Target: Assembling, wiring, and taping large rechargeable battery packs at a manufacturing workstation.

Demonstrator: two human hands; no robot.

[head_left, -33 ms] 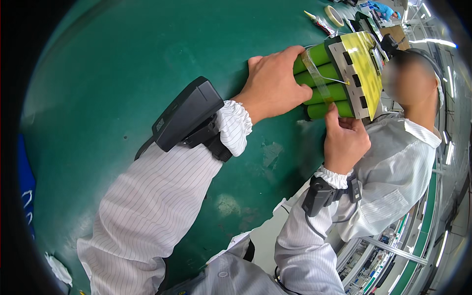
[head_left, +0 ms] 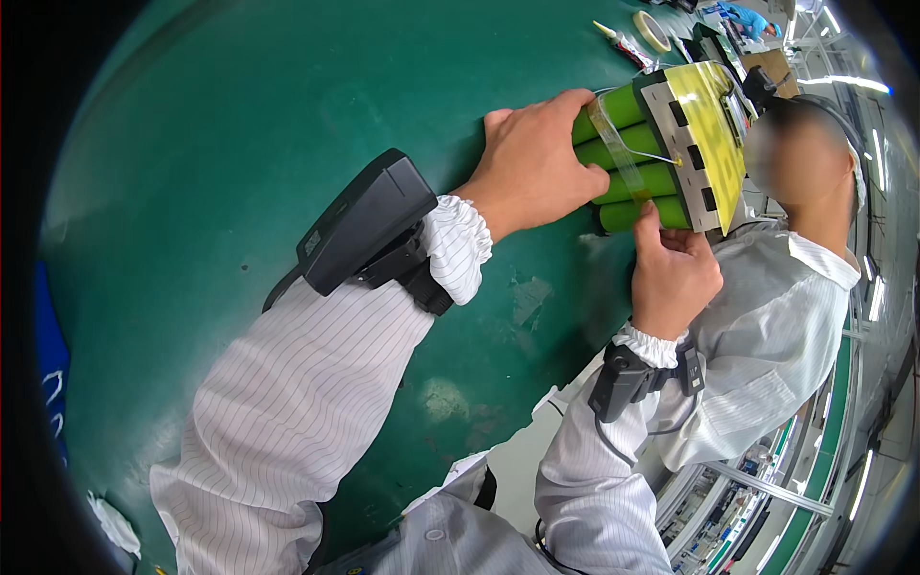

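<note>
A battery pack (head_left: 654, 180) of several green cylindrical cells rests on the table at the upper right. Its right end carries a pale slotted holder plate, covered by a yellow sheet (head_left: 711, 125). Clear tape and a thin white wire (head_left: 628, 142) run across the cells, the wire reaching a yellow spot on the plate. My left hand (head_left: 539, 171) is wrapped round the pack's left end, fingers over the far side and thumb on the near cells. Closed at the near right corner, my right hand (head_left: 677, 278) presses its thumb to the lowest cell; its other fingertips are partly hidden.
The green tabletop (head_left: 287, 125) has a worn near edge. Beyond the pack lie a tape roll (head_left: 652, 32) and a glue tube (head_left: 625, 44). Another person in a white coat (head_left: 767, 316) is close on the right. A white crumpled piece (head_left: 115, 525) lies lower left.
</note>
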